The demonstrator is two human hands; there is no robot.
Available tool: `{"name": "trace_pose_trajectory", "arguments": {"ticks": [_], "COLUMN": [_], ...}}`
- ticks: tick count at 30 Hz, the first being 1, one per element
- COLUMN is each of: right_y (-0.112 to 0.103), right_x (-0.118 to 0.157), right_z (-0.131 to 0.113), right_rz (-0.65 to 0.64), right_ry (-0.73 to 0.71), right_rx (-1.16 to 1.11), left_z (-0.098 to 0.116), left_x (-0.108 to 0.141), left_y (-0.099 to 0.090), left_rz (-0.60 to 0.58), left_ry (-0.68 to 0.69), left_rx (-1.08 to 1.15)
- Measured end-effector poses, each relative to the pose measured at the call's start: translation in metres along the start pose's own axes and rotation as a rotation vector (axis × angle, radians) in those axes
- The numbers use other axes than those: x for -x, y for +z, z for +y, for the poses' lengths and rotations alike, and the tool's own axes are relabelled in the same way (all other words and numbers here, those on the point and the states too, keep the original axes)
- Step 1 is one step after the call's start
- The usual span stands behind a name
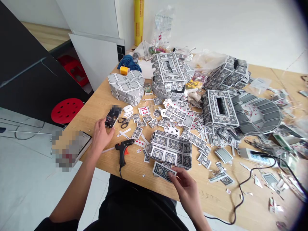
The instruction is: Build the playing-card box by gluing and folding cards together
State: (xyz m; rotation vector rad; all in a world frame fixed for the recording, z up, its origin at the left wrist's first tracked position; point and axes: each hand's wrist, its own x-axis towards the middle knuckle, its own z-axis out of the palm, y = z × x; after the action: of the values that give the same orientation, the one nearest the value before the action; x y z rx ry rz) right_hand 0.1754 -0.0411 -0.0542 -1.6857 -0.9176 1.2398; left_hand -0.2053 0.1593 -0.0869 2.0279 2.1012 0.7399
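Note:
My right hand (184, 183) pinches a playing card (160, 170) between thumb and fingers, its dark patterned back facing up. Just beyond the card sits an open-topped box (171, 148) covered with playing cards. My left hand (102, 136) has its fingers apart at the lower end of a phone (111, 119) lying on the table; whether it presses on the screen I cannot tell. Between my hands lies a black hot glue gun (123, 152) with an orange trigger. Black-handled scissors (124, 122) rest right of the phone, near a white earbud case (127, 108).
Card-covered boxes stand behind: a heart-shaped one (126, 86), a stacked one (169, 69) and a slotted one (219, 109), beside a card bowl (258, 112). Loose cards (178, 112) cover the middle. A power strip (257, 157) and black cable (242, 192) lie right. A red stool (67, 110) stands left.

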Motion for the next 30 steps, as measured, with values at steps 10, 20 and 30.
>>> {"name": "trace_pose_trajectory", "arguments": {"ticks": [10, 20, 30], "right_y": [0.004, 0.007, 0.025], "right_x": [0.003, 0.005, 0.013], "right_z": [-0.003, -0.006, -0.026], "right_rz": [-0.004, -0.018, 0.043], "right_ry": [-0.044, -0.046, -0.108], "right_rx": [0.032, 0.016, -0.124], "left_z": [0.008, 0.043, 0.16], "left_x": [0.014, 0.024, 0.128], "left_y": [-0.008, -0.028, -0.039], "left_rz": [0.067, 0.089, -0.308], "left_ry": [0.017, 0.046, 0.405], "left_rx": [-0.009, 0.059, 0.482]}}
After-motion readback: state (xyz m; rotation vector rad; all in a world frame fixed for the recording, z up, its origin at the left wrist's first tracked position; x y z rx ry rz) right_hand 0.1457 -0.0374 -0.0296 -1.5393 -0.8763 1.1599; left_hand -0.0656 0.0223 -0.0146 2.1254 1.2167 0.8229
